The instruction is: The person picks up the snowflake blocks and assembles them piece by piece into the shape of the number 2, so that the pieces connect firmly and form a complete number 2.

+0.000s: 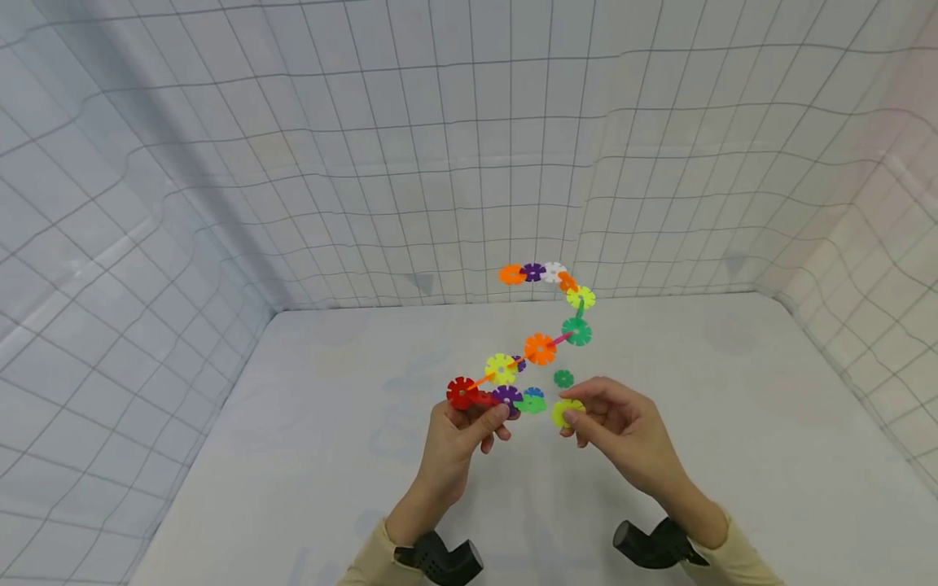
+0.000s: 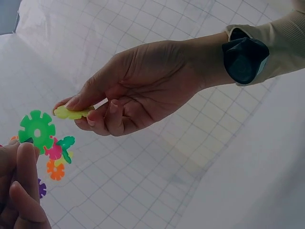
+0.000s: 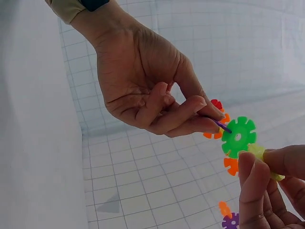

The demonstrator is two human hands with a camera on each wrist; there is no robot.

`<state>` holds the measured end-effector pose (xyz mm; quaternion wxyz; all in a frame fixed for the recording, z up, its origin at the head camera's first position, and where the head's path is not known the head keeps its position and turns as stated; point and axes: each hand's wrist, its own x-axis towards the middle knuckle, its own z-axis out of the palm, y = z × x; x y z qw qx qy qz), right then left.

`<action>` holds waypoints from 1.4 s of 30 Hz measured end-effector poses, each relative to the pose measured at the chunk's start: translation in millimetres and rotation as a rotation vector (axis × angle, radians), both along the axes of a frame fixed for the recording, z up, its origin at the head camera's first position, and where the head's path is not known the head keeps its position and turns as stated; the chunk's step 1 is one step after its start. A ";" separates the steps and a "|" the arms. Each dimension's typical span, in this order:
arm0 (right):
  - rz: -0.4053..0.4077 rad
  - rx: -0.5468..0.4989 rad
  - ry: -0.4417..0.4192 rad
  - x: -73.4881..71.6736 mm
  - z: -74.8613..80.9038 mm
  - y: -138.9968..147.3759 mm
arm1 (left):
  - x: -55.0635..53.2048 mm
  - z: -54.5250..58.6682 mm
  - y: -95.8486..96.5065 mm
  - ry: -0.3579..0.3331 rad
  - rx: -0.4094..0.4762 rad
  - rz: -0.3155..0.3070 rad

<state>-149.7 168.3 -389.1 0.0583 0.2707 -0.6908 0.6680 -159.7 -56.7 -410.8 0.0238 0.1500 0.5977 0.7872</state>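
Note:
A curving chain of interlocking notched plastic discs in several colours runs from an orange disc [image 1: 511,275] at its far end to a light green disc [image 1: 531,404] near the hands. My left hand [image 1: 456,443] pinches a purple disc [image 1: 506,397] beside that light green one, thumb on top. A red disc [image 1: 462,393] shows just above the same hand. Between thumb and fingers, my right hand [image 1: 626,427] pinches a yellow disc [image 1: 567,413]. In the right wrist view, this yellow disc [image 3: 257,151] overlaps the edge of the green disc [image 3: 239,137].
Beyond the hands, a small green disc [image 1: 563,378] appears apart from the chain, and a blue disc [image 1: 533,392] peeks out behind the light green one. A white table [image 1: 330,456] lies below. White sheeting with a grey grid [image 1: 469,146] encloses the back and sides.

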 end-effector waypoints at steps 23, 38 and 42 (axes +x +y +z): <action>-0.137 -0.033 0.175 7.0 -4.3 -11.7 | 6.1 -1.4 6.3 0.093 -0.017 0.006; -0.149 -0.046 0.167 6.1 -6.9 -13.9 | 8.8 1.3 5.9 0.093 -0.046 -0.001; -0.130 -0.058 0.144 4.3 -8.7 -13.4 | 8.2 0.7 5.3 0.099 -0.044 -0.009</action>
